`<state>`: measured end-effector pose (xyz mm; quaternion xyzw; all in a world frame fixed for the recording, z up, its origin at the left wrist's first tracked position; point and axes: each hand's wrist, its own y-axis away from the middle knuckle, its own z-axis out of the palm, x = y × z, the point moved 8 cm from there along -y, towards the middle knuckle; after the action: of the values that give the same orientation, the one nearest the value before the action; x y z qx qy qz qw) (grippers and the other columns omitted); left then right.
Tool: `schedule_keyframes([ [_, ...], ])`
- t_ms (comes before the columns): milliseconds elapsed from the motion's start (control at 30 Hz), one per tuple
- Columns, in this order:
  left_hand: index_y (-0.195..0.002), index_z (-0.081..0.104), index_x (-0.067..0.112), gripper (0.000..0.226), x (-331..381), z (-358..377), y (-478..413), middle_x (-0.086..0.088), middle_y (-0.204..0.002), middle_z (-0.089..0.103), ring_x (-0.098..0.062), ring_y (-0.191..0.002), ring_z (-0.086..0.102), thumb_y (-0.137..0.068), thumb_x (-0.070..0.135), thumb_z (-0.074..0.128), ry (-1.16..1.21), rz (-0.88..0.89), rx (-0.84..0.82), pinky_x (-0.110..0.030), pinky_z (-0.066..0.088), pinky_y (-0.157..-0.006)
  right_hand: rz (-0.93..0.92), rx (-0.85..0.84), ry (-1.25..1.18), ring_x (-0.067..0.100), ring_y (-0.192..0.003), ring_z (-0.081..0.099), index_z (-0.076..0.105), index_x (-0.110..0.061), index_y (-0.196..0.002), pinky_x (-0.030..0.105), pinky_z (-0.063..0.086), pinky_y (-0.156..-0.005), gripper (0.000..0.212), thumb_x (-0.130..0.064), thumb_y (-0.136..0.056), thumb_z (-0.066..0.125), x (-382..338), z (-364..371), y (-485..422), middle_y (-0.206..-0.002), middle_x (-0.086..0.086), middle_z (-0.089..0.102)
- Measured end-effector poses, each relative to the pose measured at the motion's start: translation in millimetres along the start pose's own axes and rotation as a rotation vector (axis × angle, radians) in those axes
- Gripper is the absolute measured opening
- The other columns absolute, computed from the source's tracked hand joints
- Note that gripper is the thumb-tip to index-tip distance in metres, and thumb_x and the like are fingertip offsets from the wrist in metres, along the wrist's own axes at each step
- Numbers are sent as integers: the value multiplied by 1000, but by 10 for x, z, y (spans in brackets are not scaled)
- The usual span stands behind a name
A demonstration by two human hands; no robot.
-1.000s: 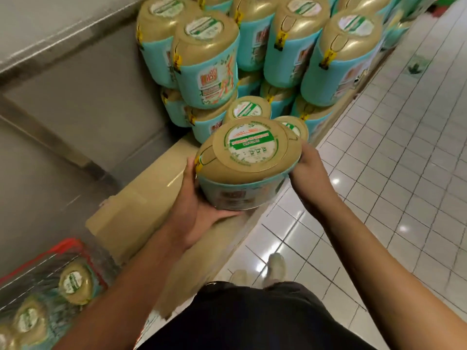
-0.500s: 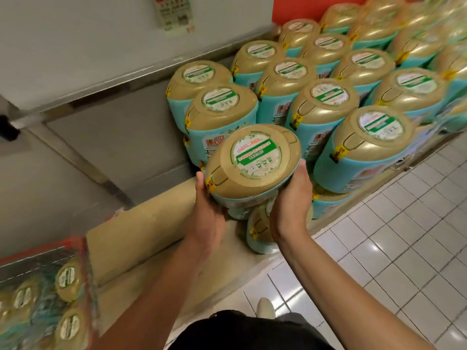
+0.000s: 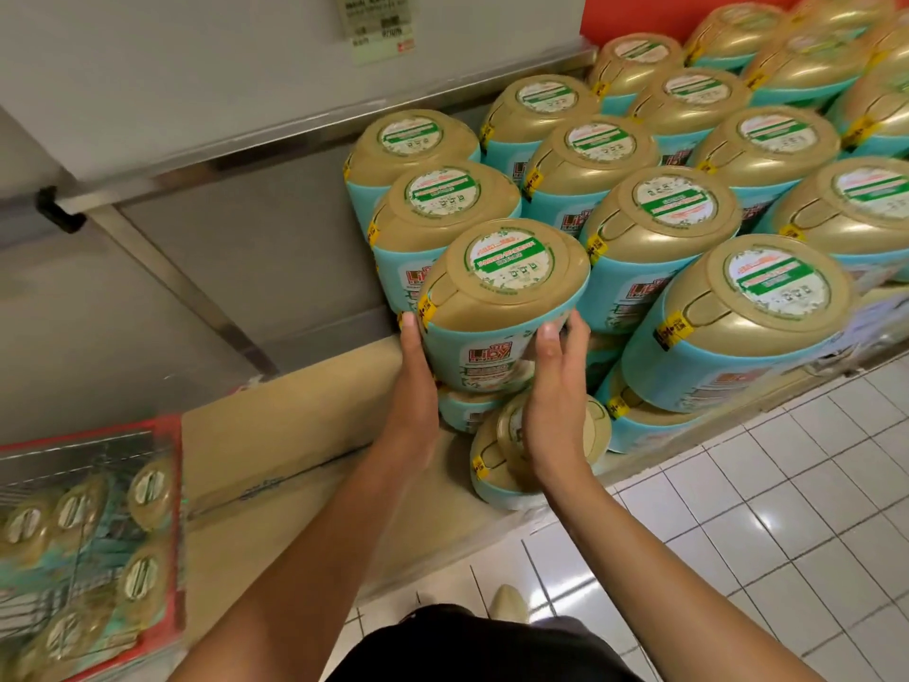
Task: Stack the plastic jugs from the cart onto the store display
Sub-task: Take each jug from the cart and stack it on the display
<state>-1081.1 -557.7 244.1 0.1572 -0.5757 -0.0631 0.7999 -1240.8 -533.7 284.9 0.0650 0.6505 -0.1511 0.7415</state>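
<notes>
We are seating a jug (image 3: 501, 297) on the upper tier at the left front corner of the display (image 3: 305, 415), atop lower jugs (image 3: 487, 455). Our left hand (image 3: 415, 381) and right hand (image 3: 556, 386) press its sides with straight fingers. Next, we judge, it needs a gentle release, then a reach to the cart (image 3: 98, 524).

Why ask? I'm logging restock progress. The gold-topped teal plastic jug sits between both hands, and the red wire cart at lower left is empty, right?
Not empty: the head view shows several jugs inside the red wire cart. The gold-topped teal plastic jug does sit between the left hand and the right hand.
</notes>
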Motion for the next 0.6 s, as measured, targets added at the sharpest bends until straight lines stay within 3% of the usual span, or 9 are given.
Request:
schedule_keyframes([
  [100,-94,74,64,43,-23,-25,-70,27,-107,76,8,-98,71,-87,82,36,-7,-2,43,-16,60,-76,1,-22,17,-13,-124,55,43,-26,-150,3,44,-90,42,-42,-111,42,39,-28,-30,-131,-35,60],
  [200,-86,76,62,44,-37,-61,-109,26,-101,76,7,-92,72,-76,88,41,-41,-18,93,-12,57,-65,-1,-47,30,-6,-131,54,42,-28,-151,9,45,-97,45,-45,-109,45,66,-47,-50,-138,-31,58],
  [333,-83,77,57,45,-29,-89,-66,28,-94,76,9,-86,72,-89,80,39,-60,-9,117,-10,55,-62,-10,-63,65,-5,-133,54,41,-27,-153,9,46,-99,47,-42,-110,48,97,-99,-45,-140,-27,59],
  [467,-110,69,50,46,-48,-108,55,31,-109,73,11,-103,68,-101,72,30,-92,17,80,-12,57,-78,-10,-49,89,-1,-138,52,40,-23,-154,17,46,-107,47,-34,-110,51,116,-171,51,-149,-12,56],
  [600,-118,64,42,48,-92,-261,161,30,-110,73,7,-110,67,-103,67,25,-128,28,85,-28,52,-99,5,-38,78,-1,-137,51,42,-16,-151,17,46,-108,44,-21,-109,53,82,-205,263,-147,-10,56],
])
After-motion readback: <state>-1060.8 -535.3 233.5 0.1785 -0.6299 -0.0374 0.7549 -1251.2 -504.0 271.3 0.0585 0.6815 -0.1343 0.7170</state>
